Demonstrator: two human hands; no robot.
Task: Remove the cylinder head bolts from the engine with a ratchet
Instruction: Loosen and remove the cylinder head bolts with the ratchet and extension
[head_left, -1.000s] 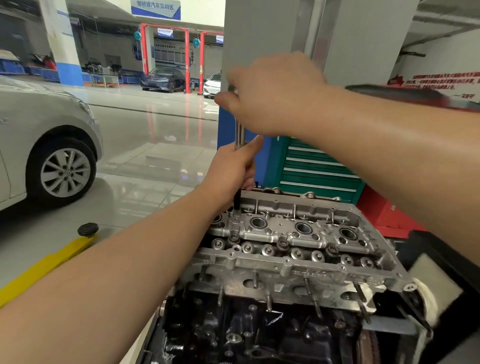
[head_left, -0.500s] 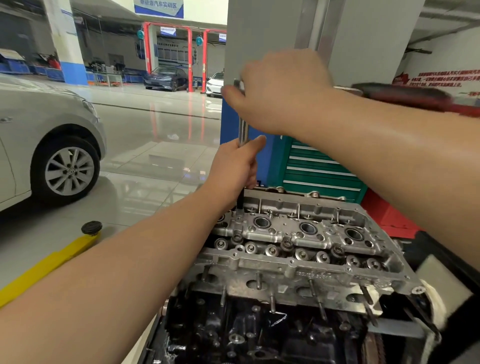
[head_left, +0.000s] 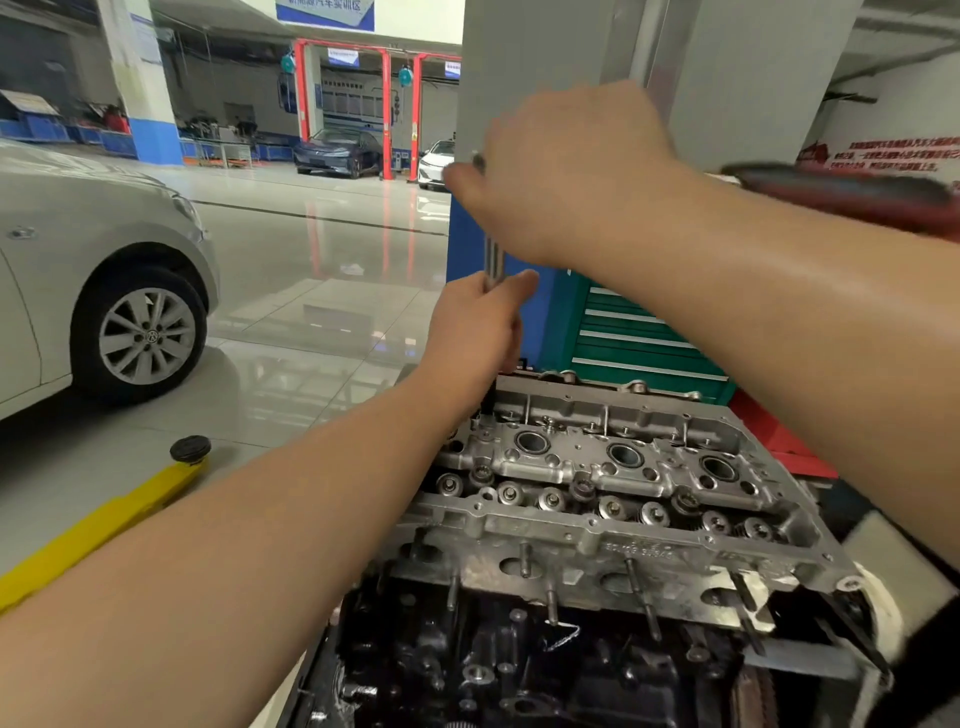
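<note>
Little has moved: your left hand (head_left: 478, 332) still grips the upright extension bar (head_left: 492, 260) at the cylinder head's (head_left: 613, 467) far-left edge, your right hand (head_left: 566, 171) clasping the ratchet's top.

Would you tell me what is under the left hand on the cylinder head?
Below the left hand a dark socket meets the cylinder head at its far left corner. The bolt beneath it is covered, so unseen.
</note>
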